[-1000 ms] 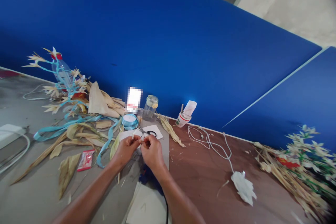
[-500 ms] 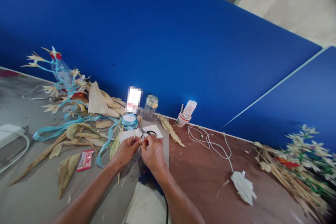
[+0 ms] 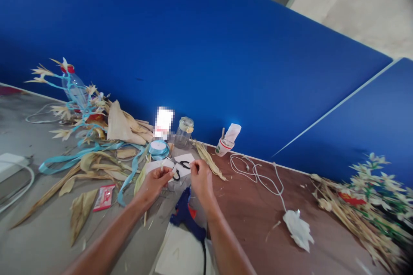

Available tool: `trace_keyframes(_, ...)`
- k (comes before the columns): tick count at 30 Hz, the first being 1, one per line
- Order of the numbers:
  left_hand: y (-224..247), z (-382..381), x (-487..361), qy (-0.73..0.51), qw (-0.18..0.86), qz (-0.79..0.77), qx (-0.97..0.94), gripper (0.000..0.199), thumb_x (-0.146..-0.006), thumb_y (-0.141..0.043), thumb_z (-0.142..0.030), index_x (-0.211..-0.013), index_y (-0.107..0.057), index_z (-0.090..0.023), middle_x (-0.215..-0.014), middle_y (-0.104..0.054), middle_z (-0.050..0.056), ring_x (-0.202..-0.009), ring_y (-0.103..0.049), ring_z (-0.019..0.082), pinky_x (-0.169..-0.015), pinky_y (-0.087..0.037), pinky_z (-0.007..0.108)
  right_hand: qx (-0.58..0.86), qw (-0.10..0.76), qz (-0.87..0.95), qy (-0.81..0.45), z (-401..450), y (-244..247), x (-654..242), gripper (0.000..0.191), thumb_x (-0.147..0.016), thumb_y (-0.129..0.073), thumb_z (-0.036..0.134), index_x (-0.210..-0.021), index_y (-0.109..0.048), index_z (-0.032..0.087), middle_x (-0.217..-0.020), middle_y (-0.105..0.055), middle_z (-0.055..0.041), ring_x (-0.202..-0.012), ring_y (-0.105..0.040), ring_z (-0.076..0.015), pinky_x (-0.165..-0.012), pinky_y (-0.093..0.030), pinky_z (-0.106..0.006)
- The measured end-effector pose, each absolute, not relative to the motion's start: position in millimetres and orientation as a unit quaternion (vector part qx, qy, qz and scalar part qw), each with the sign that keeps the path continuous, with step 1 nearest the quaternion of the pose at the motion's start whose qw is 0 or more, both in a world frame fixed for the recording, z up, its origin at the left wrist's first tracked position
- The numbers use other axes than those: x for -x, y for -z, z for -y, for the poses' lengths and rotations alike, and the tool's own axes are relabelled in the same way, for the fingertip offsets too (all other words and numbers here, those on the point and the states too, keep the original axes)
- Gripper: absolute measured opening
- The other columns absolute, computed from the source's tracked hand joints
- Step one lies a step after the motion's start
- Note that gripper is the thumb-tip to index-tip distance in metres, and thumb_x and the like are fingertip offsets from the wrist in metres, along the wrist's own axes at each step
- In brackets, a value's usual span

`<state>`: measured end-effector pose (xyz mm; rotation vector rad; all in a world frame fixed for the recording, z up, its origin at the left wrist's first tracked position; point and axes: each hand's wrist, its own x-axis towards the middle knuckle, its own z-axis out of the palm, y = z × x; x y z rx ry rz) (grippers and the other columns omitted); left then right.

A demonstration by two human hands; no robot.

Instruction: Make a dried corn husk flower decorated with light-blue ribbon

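Note:
My left hand (image 3: 156, 184) is closed in a pinch over white paper (image 3: 155, 165); whatever lies between its fingertips is too small to make out. Apart from it, to the right, my right hand (image 3: 201, 177) also has thumb and fingers pressed together, their contents unclear. Between the two hands, scissors (image 3: 176, 175) with black handles rest on the paper. Below them a dark blue glue gun (image 3: 187, 215) lies with its cord running toward me over a pale block (image 3: 177, 251). Behind my left hand stands a spool of light blue ribbon (image 3: 158, 149).
Dried husks (image 3: 97, 166), loose ribbon (image 3: 64, 162) and a red packet (image 3: 104, 197) lie left. A clear jar (image 3: 183, 132) and paper cup (image 3: 223, 147) stand by the blue partition (image 3: 206, 60). A white cable (image 3: 256, 175), crumpled tissue (image 3: 298, 230) and white flowers (image 3: 377, 180) are right.
My hands, close together before, have moved apart; the right one went right and slightly up. The glue gun and scissor handles now show more fully between them.

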<state>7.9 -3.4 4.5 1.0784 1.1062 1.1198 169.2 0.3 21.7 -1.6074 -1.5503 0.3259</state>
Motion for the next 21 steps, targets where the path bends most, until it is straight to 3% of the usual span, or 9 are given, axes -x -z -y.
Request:
trace_keyframes(3,-2.8,2.9,-7.8,-0.475,0.566,-0.483,-0.469,0.032,-0.06,-0.07,-0.048,-0.064,-0.061,-0.018,-0.049,-0.045,-0.005,-0.045,-0.035,0.009,-0.046,-0.026,0.022,0.592,0.457,0.629,-0.212,1.5,-23.4,-164.1,0.02,-0.078,-0.045,0.014,-0.076,-0.064,0.017,-0.076,-0.065,-0.0047,-0.074,-0.059,-0.0174,-0.07,-0.044,-0.029)
trace_keyframes(8,-8.1,3.9,-8.5,-0.469,0.554,-0.495,-0.477,0.03,-0.058,-0.07,-0.047,-0.061,-0.06,-0.019,-0.047,-0.042,-0.005,-0.045,-0.033,0.009,-0.045,-0.023,0.023,0.545,0.461,0.631,-0.304,4.8,-26.2,-153.2,0.019,-0.078,-0.056,0.03,-0.073,-0.069,0.017,-0.074,-0.066,-0.0041,-0.072,-0.058,-0.0165,-0.067,-0.045,-0.027)
trace_keyframes(12,-12.3,5.2,-8.8,-0.471,0.54,-0.495,-0.49,0.028,-0.059,-0.07,-0.045,-0.06,-0.061,-0.019,-0.047,-0.043,-0.005,-0.046,-0.034,0.01,-0.045,-0.024,0.023,0.522,0.467,0.597,-0.391,5.3,-25.2,-147.5,0.013,-0.071,-0.06,0.027,-0.072,-0.067,0.016,-0.066,-0.063,-0.0009,-0.061,-0.054,-0.0134,-0.057,-0.044,-0.023)
trace_keyframes(21,2.5,2.8,-7.3,-0.477,0.543,-0.482,-0.495,0.027,-0.066,-0.068,-0.044,-0.065,-0.061,-0.018,-0.047,-0.041,-0.006,-0.045,-0.032,0.009,-0.045,-0.02,0.022,0.512,0.486,0.568,-0.423,7.1,-26.6,-145.4,0.009,-0.068,-0.059,0.024,-0.071,-0.063,0.017,-0.065,-0.062,-0.0001,-0.059,-0.054,-0.0133,-0.059,-0.044,-0.025)
